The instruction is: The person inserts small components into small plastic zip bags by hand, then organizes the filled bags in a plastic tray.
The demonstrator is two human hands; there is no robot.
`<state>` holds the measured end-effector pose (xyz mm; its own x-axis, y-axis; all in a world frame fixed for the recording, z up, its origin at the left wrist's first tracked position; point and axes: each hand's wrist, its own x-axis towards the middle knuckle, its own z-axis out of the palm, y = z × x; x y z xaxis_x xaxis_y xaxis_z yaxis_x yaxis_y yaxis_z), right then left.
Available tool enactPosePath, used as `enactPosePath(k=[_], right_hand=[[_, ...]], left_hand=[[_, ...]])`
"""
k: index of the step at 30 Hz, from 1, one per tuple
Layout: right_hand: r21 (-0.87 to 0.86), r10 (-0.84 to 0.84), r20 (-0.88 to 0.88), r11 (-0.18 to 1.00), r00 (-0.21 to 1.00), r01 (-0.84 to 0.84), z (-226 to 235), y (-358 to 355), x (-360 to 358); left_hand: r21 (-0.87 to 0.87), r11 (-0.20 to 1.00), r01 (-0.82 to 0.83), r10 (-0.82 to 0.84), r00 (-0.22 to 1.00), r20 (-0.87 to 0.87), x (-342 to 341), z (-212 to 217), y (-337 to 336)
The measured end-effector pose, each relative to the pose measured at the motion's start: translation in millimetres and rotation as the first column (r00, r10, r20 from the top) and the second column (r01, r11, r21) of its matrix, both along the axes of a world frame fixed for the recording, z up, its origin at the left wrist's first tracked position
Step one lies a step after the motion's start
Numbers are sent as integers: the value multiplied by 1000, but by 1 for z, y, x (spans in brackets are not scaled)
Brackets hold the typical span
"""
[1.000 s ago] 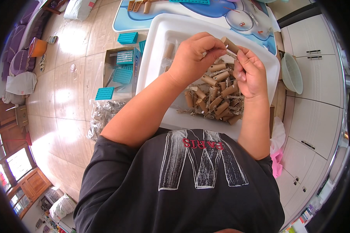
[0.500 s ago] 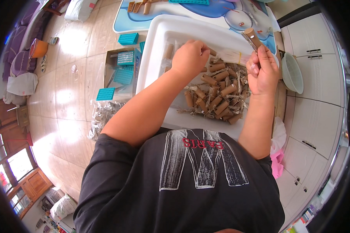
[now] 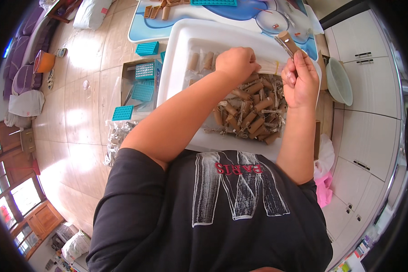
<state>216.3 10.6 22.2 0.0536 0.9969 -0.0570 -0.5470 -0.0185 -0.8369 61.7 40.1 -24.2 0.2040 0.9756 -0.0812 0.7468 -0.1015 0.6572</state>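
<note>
Head view: right hand (image 3: 300, 81) pinches a brown cardboard tube (image 3: 287, 41) between thumb and fingers, over white tray's (image 3: 177, 50) far right corner. Left hand (image 3: 235, 65) curled, beside pale strip bundle (image 3: 269, 67); grip hidden, cannot tell. Tube heap (image 3: 254, 109) fills tray's middle.

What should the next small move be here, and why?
Probably the left hand should draw a strand from the bundle of pale strands toward the brown cylinder: it is curled at the bundle's left end, though its grip is hidden, and the right hand holds the cylinder up nearby.
</note>
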Motion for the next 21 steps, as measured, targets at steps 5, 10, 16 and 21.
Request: enactPosePath(k=[5, 10, 16, 21], right_hand=[[-9, -5, -15, 1000, 1000, 5, -3, 2, 0], [-45, -31, 13, 999, 999, 31, -12, 8, -4], [-123, -62, 106, 990, 992, 74, -33, 17, -11], [-123, -42, 130, 991, 991, 58, -32, 15, -15]], left_hand=[[115, 993, 14, -45, 960, 276, -3, -17, 4], [-90, 996, 26, 1, 956, 293, -11, -7, 4], [-223, 973, -51, 112, 956, 271, -30, 11, -4], [-184, 983, -25, 88, 937, 339, -42, 6, -13]])
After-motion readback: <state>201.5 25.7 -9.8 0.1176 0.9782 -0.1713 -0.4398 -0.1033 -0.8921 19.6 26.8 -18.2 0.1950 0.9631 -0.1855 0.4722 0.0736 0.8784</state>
